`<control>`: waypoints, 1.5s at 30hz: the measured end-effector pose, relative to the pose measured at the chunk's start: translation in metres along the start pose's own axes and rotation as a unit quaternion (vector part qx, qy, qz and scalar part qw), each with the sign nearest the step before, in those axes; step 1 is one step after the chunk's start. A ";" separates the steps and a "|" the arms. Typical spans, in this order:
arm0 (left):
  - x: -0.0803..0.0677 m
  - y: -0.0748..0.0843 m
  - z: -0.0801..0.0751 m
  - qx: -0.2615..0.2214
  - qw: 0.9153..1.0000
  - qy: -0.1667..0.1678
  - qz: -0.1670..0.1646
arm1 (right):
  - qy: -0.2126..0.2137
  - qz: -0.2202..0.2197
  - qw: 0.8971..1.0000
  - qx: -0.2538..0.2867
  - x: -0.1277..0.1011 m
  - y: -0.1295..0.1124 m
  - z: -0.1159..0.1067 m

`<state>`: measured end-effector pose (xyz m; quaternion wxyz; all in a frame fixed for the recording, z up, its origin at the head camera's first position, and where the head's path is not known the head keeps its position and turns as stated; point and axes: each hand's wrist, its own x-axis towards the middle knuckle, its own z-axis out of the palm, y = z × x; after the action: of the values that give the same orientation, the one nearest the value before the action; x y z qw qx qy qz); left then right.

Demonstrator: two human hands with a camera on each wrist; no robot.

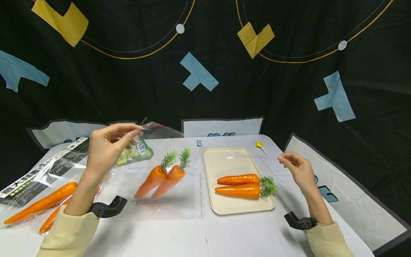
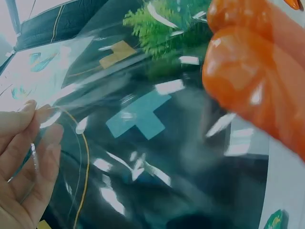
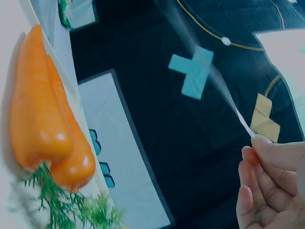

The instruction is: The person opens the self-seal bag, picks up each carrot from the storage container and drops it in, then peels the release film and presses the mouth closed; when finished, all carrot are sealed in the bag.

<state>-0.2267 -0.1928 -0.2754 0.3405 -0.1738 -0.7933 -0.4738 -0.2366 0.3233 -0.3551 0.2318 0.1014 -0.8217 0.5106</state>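
My left hand (image 1: 107, 146) is raised at left, thumb and fingertips pinching the edge of a clear plastic film (image 2: 143, 186). The film spreads down and right from those fingers. Two orange carrots (image 1: 157, 173) with green tops lie on the table beside it; their lower halves look paler through plastic. Raised right of the tray, my right hand (image 1: 298, 169) pinches a thin, gathered strip of clear plastic (image 3: 240, 119) between thumb and forefinger. That strip runs off to the left. Two more carrots (image 3: 40, 129) lie side by side on the cream tray (image 1: 224, 162).
More carrots (image 1: 48, 200) lie in clear packaging (image 1: 54, 175) at the left. Behind my left hand is a green printed packet (image 1: 138, 150). A small blue packet (image 1: 199, 143) and a yellow-headed stick (image 1: 260, 147) lie toward the back. A dark curtain (image 1: 224, 103) hangs behind the table.
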 end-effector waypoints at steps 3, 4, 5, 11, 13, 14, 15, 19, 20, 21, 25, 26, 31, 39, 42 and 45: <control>-0.001 -0.001 -0.002 0.023 1.000 0.007 -0.002 | 0.017 0.013 1.000 -0.002 -0.002 0.004 -0.005; -0.002 -0.001 -0.003 0.029 1.000 0.007 -0.003 | 0.023 0.021 1.000 -0.003 -0.003 0.005 -0.007; -0.002 -0.002 -0.004 0.034 0.999 0.006 -0.001 | 0.031 0.026 0.999 -0.002 -0.003 0.007 -0.009; -0.002 -0.002 -0.006 0.047 0.999 0.005 0.000 | 0.078 0.065 0.995 0.011 -0.004 0.015 -0.016; -0.002 -0.002 -0.006 0.049 0.999 0.005 -0.002 | 0.088 0.074 0.993 0.012 -0.004 0.018 -0.018; -0.003 -0.001 -0.007 0.048 0.999 0.005 -0.002 | 0.092 0.077 0.993 0.012 -0.004 0.020 -0.019; -0.003 -0.001 -0.007 0.048 0.999 0.005 -0.003 | 0.097 0.078 0.992 0.014 -0.004 0.021 -0.020; -0.003 0.002 -0.006 0.043 0.999 0.001 -0.003 | 0.105 0.079 0.991 0.021 -0.003 0.025 -0.023; -0.002 0.002 -0.006 0.041 0.999 0.000 -0.002 | 0.106 0.080 0.991 0.019 -0.002 0.026 -0.024; -0.002 0.003 -0.005 0.040 0.999 -0.001 -0.001 | 0.107 0.082 0.991 0.015 -0.001 0.027 -0.026; -0.002 0.004 -0.003 0.037 0.999 -0.002 0.003 | 0.121 0.093 0.988 -0.012 0.004 0.036 -0.030; -0.002 0.004 -0.002 0.036 0.999 -0.002 0.003 | 0.124 0.096 0.988 -0.014 0.006 0.041 -0.032; -0.003 0.004 -0.001 0.039 0.999 0.001 0.005 | 0.132 0.067 0.988 0.044 0.023 0.089 -0.050; -0.003 0.004 0.001 0.042 0.999 -0.001 0.006 | 0.184 0.138 0.973 -0.003 0.024 0.042 -0.050; -0.004 0.004 0.001 0.043 0.999 -0.002 0.003 | 0.194 0.148 0.970 0.005 0.035 0.074 -0.061; -0.004 0.004 0.001 0.040 0.999 -0.003 0.000 | 0.189 0.132 0.973 0.007 0.044 0.113 -0.072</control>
<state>-0.2217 -0.1895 -0.2763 0.3451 -0.1618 -0.8123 -0.4415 -0.3006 0.4422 -0.3965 0.3128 -0.1041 -0.7656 0.5525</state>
